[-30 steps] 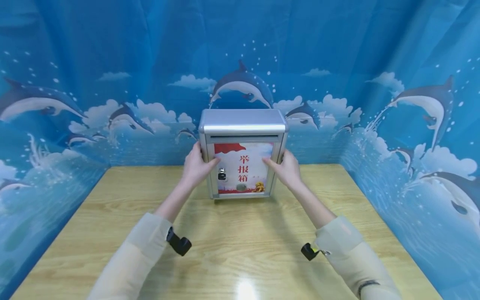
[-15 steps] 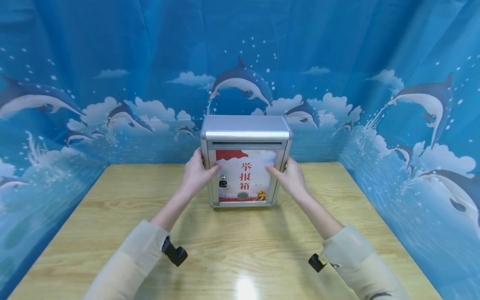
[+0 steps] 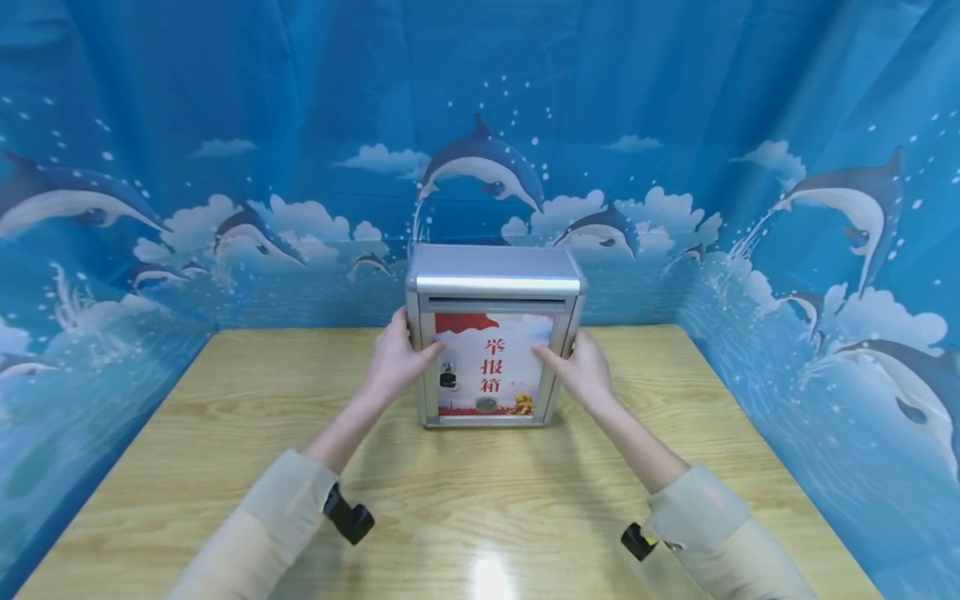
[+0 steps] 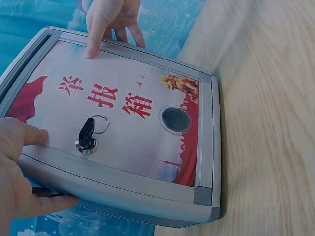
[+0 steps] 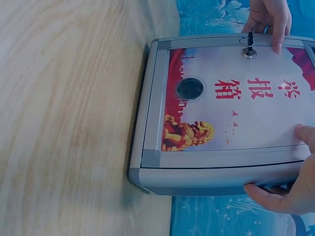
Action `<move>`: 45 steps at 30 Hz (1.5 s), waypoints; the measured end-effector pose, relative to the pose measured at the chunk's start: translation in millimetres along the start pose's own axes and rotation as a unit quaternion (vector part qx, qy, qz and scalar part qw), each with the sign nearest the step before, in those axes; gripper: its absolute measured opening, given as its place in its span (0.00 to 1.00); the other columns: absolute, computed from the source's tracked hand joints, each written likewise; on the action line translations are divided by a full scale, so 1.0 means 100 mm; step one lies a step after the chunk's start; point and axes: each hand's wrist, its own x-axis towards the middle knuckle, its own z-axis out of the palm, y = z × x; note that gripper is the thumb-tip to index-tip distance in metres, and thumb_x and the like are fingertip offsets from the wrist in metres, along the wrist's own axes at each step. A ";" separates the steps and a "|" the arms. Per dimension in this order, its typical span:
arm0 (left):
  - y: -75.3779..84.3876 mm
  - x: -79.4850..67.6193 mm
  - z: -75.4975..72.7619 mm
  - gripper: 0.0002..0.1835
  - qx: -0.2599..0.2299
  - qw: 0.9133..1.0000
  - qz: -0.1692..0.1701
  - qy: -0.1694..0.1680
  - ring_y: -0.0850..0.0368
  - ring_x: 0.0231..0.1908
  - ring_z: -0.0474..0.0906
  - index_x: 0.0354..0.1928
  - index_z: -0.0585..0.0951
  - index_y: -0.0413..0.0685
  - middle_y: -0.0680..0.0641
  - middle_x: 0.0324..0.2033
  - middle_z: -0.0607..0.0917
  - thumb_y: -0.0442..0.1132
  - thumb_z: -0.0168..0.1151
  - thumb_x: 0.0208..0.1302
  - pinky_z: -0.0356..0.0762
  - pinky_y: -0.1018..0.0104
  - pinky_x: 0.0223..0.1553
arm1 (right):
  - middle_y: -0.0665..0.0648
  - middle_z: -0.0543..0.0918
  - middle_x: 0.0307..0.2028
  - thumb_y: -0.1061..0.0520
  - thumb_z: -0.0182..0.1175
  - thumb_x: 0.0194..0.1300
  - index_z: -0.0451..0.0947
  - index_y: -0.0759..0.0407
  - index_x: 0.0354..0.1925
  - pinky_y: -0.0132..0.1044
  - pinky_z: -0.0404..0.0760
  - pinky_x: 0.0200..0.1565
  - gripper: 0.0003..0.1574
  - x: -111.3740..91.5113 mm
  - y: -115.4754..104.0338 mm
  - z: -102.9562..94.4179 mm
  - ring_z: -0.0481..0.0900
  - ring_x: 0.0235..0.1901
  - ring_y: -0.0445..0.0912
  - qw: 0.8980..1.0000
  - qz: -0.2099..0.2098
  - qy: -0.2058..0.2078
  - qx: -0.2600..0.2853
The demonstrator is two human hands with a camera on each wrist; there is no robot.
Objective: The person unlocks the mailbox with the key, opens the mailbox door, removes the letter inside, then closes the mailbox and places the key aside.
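A silver metal letter box [image 3: 491, 287] with a slot near its top stands upright on the wooden table. Its white front panel carries red characters and a round dark window [image 4: 176, 119]. A black-headed key [image 4: 86, 132] with a ring sits in the lock at the panel's left side. My left hand [image 3: 397, 358] grips the box's left side, thumb on the front and fingers around the edge. On the opposite side my right hand [image 3: 585, 371] holds it the same way, as the right wrist view shows with the thumb [image 5: 306, 133] on the panel.
The light wooden table [image 3: 247, 433] extends around the box. Behind it and along both sides hangs a blue curtain [image 3: 315, 100] printed with dolphins. A black wrist camera [image 3: 348, 517] is strapped at the left sleeve, another [image 3: 637, 542] at the right.
The box has come down and toward me in the head view, and its base now meets the table. Both hands have moved along with it, keeping their grip.
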 end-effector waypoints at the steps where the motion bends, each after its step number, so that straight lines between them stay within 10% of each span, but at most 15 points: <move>1: -0.01 0.00 0.01 0.39 -0.003 1.000 -0.001 -0.001 0.40 0.53 0.71 0.65 0.58 0.37 0.35 0.55 0.72 0.40 0.66 0.55 0.73 0.50 0.49 | 0.67 0.77 0.42 0.46 0.64 0.58 0.68 0.69 0.50 0.48 0.77 0.42 0.33 0.00 0.01 0.00 0.77 0.40 0.57 1.000 -0.001 0.001 0.001; 45: 0.00 -0.02 0.10 0.41 -0.018 1.000 -0.013 0.008 0.43 0.58 0.68 0.68 0.55 0.41 0.38 0.59 0.69 0.40 0.65 0.56 0.70 0.49 0.52 | 0.68 0.78 0.42 0.46 0.63 0.59 0.68 0.70 0.50 0.49 0.77 0.41 0.32 0.03 0.05 -0.02 0.78 0.40 0.58 1.000 0.003 -0.005 0.003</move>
